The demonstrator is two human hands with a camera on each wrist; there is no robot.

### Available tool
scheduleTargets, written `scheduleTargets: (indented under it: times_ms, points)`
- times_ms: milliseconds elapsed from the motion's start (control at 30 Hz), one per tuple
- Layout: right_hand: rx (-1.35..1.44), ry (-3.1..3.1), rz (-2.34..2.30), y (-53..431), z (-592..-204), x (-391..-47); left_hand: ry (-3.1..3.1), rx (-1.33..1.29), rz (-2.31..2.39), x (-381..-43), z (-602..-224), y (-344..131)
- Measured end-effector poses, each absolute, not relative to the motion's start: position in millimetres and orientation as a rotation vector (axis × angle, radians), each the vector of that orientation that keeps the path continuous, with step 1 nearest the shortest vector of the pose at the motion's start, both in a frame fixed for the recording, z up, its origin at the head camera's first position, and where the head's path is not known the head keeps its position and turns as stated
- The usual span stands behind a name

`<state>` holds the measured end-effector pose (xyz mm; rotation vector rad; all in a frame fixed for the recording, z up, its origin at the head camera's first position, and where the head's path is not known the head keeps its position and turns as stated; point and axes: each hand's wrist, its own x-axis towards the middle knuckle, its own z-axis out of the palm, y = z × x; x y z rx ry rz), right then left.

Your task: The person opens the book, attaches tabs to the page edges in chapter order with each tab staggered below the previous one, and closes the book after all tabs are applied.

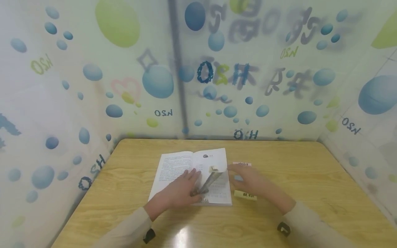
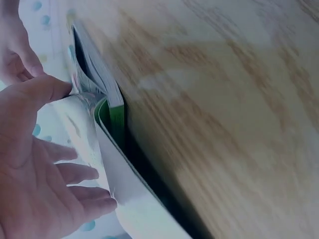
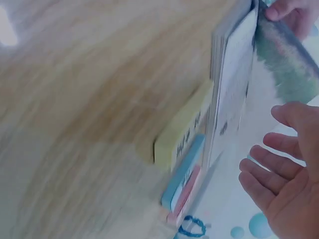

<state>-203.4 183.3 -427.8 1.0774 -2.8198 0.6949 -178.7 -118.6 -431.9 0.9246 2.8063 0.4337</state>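
Note:
An open book (image 1: 173,168) lies on the table, its pages spread to both sides of the spine. My left hand (image 1: 183,189) rests on it near the spine, fingers extended, with the thumb on the lower part of the right page. A leaf (image 1: 212,181) with a dark, greenish picture curls up from the right side, as the picture page (image 3: 286,64) shows in the right wrist view. My right hand (image 1: 251,181) is at the book's right edge, fingertips close to the lifted leaf. Its fingers look loosely bent and apart in the right wrist view.
Right of the book lie a yellow labelled strip (image 1: 245,195), a blue one (image 3: 182,172) and a pink one (image 1: 242,164), with handwriting. The wooden table (image 1: 124,206) meets a wall (image 1: 130,69) printed with blue and green drops at its back edge.

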Motion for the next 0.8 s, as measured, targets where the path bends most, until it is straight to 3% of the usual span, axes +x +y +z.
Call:
scheduleTargets:
  times_ms: [133,367,800]
  points:
    - [0.999,-2.874,0.647,192.3,-423.5,-202.9,2.881,0.906,0.494,-184.3,-426.8,-125.9]
    - [0.993,-2.948,0.685,197.4,-429.5,-198.1,2.878,0.611,0.868,-184.5,-408.1,-151.5]
    - [1.114,-2.925,0.649,186.2,-440.1,-195.9,3.017,0.766,0.776,-189.5,-401.9,-189.9]
